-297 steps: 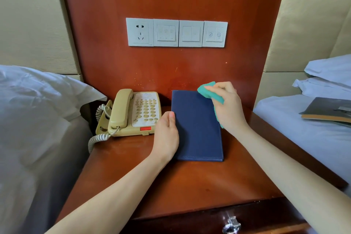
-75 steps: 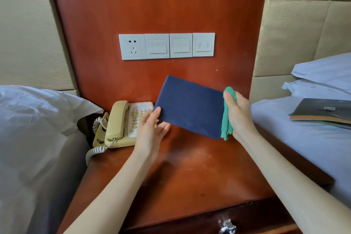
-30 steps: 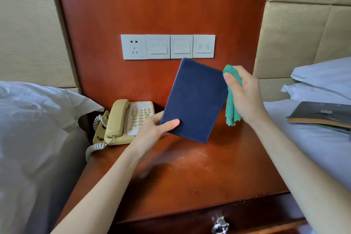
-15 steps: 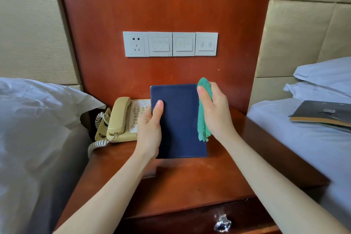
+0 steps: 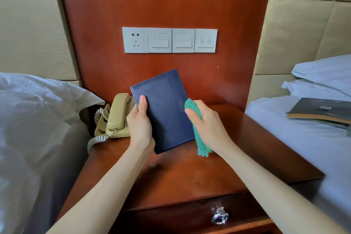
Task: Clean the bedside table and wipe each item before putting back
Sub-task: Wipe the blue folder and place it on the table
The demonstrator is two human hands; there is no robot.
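drawer knob point(image 5: 220, 218): nearest thing in view, front of the bedside table, untouched, no risk.
surface point(image 5: 190, 175): bare red-brown wood below the hands, faint smudges; if the folder goes back before this patch is wiped, dirt goes straight onto the clean cover.
left hand point(image 5: 140, 125): fingers curled round the folder's left edge, thumb on the front cover. One-edge hold only, so a hard wipe stroke could twist the folder out and drop it on the surface or the telephone.
blue folder point(image 5: 163, 110): held clear of the surface, near upright, top tilted left, between both hands. The cover looks smooth, likely slippery under a damp cloth.
right hand point(image 5: 206, 123): fingers closed round the green cloth, pressing it to the folder's right edge.
green cloth point(image 5: 199, 135): bunched in the grip, tail hanging below the hand. The tail may drag over the unwiped surface and carry grime back to the folder.
telephone point(image 5: 115, 118): beige, just left of the folder, coiled cord hanging off the edge. A left elbow or folder corner could knock the handset off its cradle.
book on right bed point(image 5: 321, 110): well apart, not at risk.
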